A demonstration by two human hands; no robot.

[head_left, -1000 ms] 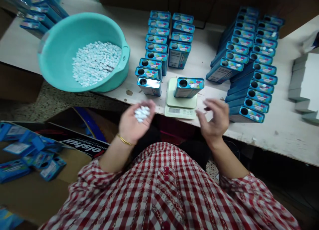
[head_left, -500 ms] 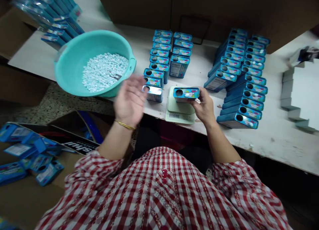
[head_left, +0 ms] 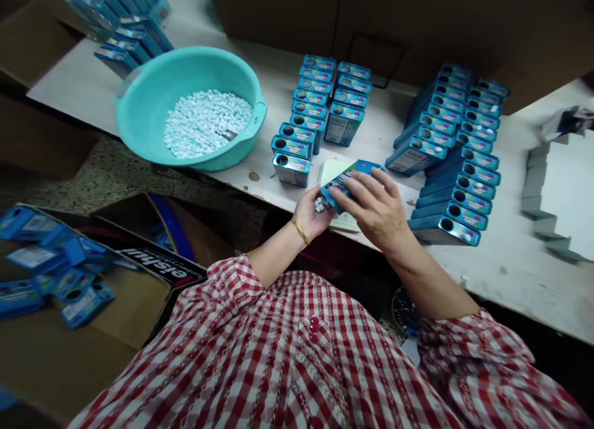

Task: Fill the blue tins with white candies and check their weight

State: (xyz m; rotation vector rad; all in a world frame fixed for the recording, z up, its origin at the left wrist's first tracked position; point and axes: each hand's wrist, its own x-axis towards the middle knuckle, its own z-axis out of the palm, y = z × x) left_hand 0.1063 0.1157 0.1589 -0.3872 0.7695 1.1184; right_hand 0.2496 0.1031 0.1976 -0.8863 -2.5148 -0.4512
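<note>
My right hand (head_left: pixel 383 212) grips a blue candy tin (head_left: pixel 366 166) from above, its fingers over the printed face. The tin is tilted, its round-holed end lowered toward my left hand (head_left: pixel 310 220). My left hand is cupped under that end, with several small white candies (head_left: pixel 320 203) in the palm. Beneath the tin is a pale green weighing scale (head_left: pixel 330 170), partly covered by the tin and hands. Just left of the scale, a standing tin (head_left: pixel 291 169) ends a row of similar tins.
A turquoise basin (head_left: pixel 134 132) holds white candies and a dark utensil. More blue tins (head_left: pixel 448 231) stand in rows at the right and back. A cardboard box (head_left: pixel 134 311) with loose tins sits lower left. White stepped cartons (head_left: pixel 566 187) stand far right.
My left hand has come right from beside the basin to under the tin. The upright tin over the scale is now tipped left, and white candies lie in my left palm.
</note>
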